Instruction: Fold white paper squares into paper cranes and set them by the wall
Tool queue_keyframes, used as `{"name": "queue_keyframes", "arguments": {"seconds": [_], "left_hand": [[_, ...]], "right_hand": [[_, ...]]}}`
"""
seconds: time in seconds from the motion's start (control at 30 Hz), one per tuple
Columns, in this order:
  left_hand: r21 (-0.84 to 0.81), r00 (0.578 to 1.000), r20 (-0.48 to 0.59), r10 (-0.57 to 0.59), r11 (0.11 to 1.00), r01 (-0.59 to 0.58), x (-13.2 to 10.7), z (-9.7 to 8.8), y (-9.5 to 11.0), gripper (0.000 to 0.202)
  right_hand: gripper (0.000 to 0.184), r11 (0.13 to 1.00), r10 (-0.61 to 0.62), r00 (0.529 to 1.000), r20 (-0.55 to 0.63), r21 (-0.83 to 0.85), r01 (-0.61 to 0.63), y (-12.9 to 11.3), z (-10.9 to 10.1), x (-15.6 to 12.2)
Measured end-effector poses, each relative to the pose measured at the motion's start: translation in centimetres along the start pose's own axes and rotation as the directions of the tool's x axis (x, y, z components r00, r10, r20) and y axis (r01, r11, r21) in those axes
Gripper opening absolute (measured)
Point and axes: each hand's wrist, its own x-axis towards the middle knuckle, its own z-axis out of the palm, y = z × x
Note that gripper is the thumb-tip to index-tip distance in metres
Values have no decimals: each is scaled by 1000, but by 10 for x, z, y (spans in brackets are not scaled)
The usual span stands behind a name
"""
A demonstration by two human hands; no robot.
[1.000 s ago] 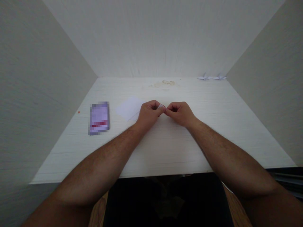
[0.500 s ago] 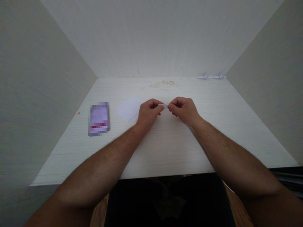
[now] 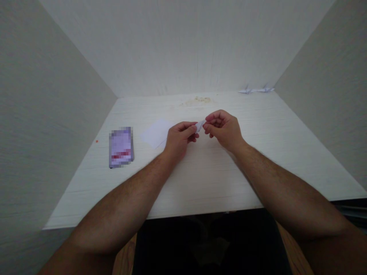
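Note:
A small piece of folded white paper point(image 3: 199, 126) is held up above the table between my two hands. My left hand point(image 3: 180, 137) pinches its left end between thumb and fingers. My right hand point(image 3: 223, 128) has its curled fingertips at the paper's upper right tip, with the forefinger raised above the thumb. The exact grip there is partly hidden by the fingers. Just left of my left hand, flat sheets of white paper point(image 3: 155, 131) lie on the table, partly covered by that hand.
A blurred-out purple, phone-like object point(image 3: 120, 147) lies at the left, with a small orange dot point(image 3: 96, 141) beyond it. Folded white paper figures point(image 3: 255, 90) stand at the back right against the wall. A brownish stain point(image 3: 202, 100) marks the white table point(image 3: 200, 183). Walls enclose three sides.
The folded paper has tilted upward to the right and more of it shows. My right hand's fingers have loosened and spread, with the forefinger lifted. The whole view has shifted slightly.

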Motion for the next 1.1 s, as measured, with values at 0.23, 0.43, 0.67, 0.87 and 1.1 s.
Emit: {"name": "queue_keyframes", "arguments": {"seconds": [0.23,0.43,0.67,0.87,1.1], "left_hand": [[-92,999,42,-35,995,38,-2,-1,1,20],[-127,996,73,-52,990,61,-2,-1,2,19],[-146,993,105,-53,987,68,-2,0,2,18],[-161,993,101,-56,984,72,0,-1,0,20],[-103,998,67,-12,995,19,0,0,-2,16]], "right_hand": [[23,999,-45,999,-29,-29,44,3,1,2],[24,996,-81,997,-9,-24,81,7,1,2],[22,992,-119,993,20,-38,119,7,1,0],[20,983,-111,991,80,-138,121,7,0,-1],[16,958,-109,990,87,-256,128,7,0,-4]]}}
